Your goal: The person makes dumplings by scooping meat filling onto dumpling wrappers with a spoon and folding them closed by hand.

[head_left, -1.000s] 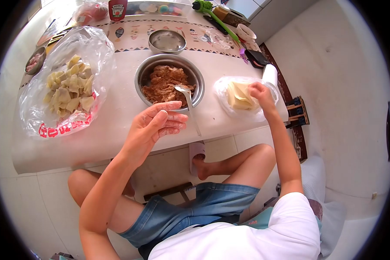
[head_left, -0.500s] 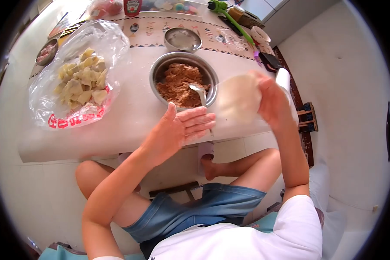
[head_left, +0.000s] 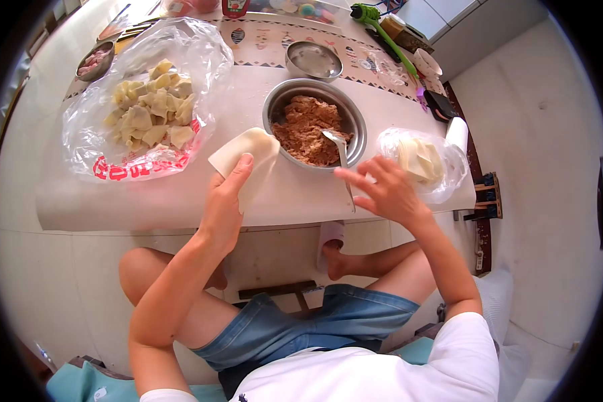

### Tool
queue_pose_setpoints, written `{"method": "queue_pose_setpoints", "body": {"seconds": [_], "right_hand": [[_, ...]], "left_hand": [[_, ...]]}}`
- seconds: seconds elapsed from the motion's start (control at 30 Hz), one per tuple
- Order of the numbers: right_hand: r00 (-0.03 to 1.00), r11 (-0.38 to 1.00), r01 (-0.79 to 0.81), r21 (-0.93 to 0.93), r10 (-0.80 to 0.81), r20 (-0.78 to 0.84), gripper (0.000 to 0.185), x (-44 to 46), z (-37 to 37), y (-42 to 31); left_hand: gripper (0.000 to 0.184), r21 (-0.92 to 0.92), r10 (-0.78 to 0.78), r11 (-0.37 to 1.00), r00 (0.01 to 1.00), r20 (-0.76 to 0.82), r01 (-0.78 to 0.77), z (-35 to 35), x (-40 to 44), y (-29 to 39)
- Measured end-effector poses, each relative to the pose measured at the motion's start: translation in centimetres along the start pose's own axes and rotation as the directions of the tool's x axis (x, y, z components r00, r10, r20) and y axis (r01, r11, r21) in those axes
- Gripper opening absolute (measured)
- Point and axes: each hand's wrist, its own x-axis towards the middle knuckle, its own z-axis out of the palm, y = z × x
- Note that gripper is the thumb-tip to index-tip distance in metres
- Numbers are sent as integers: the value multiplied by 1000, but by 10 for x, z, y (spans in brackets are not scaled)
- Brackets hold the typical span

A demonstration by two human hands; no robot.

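A pale, thin dough wrapper (head_left: 244, 151) lies across my left hand (head_left: 226, 201), pinned under the thumb. My right hand (head_left: 385, 191), its fingers spread, is just beside the handle of a metal spoon (head_left: 342, 151); whether a fingertip touches it I cannot tell. The spoon rests in a steel bowl (head_left: 360, 120) of reddish-brown minced filling (head_left: 308, 127). Right of the bowl, a stack of wrappers (head_left: 420, 161) sits in an open clear plastic bag (head_left: 454, 175).
On the left, a large clear bag (head_left: 211, 80) holds several folded dumplings (head_left: 155, 110). A small bowl of pinkish pieces (head_left: 95, 61) stands beyond it. Behind the filling are another metal bowl (head_left: 314, 61), a ketchup bottle (head_left: 235, 7) and a green-handled item (head_left: 388, 40).
The wrapper has passed from my right hand to my left. My right hand has moved left and down toward the spoon handle. The view has shifted slightly.
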Motion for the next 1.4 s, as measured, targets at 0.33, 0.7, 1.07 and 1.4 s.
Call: {"method": "queue_pose_setpoints", "body": {"seconds": [0.33, 0.7, 1.07, 1.4], "right_hand": [[877, 932, -224, 286, 321, -359, 16, 31, -18, -8], [944, 903, -107, 417, 224, -242, 16, 33, 9, -29], [570, -116, -54, 992, 812, 126, 35, 23, -10, -32], [890, 938, 195, 285, -48, -453, 31, 7, -4, -69]], "left_hand": [[42, -241, -104, 964, 994, 27, 107, -12, 16, -12], [38, -320, -191, 928, 981, 32, 191, 3, 8, -26], [45, -590, -6, 806, 998, 58, 39, 7, 6, -8], [57, -744, 59, 654, 972, 228, 135, 15, 8, 6]]}}
